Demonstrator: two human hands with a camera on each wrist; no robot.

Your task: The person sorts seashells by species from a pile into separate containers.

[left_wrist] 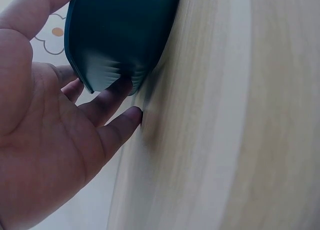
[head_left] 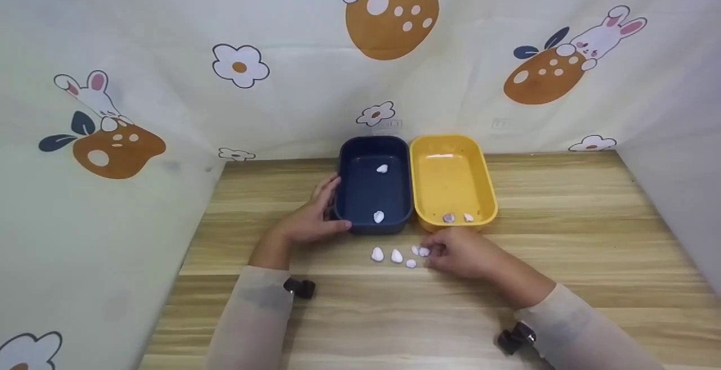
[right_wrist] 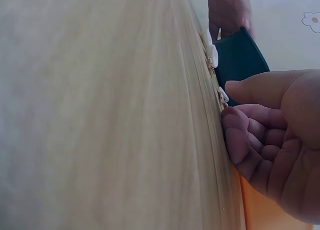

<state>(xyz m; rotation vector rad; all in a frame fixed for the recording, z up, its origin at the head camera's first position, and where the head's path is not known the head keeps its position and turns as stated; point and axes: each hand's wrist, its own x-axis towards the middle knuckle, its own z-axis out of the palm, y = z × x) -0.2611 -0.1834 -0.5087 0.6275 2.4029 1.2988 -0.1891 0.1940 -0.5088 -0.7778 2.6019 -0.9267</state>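
Observation:
My left hand [head_left: 310,221] rests against the left side of a dark blue bin [head_left: 373,228], its thumb by the front corner and its fingers spread along the wall. In the left wrist view, fingertips touch the bin's ribbed side. My right hand [head_left: 464,253] is low on the table before a yellow bin [head_left: 490,192]. Its thumb and index finger pinch a small whitish seashell [head_left: 424,252] at the table surface. Close by lie a small shell [head_left: 415,249], another small shell [head_left: 411,263] and two larger white shells [head_left: 396,255].
Inside the blue bin are two white shells [head_left: 378,216], one far and one near. A greyish shell [head_left: 448,218] and a pale shell [head_left: 468,218] lie at the yellow bin's near end. A patterned curtain [head_left: 304,105] hangs behind the wooden table [head_left: 360,313].

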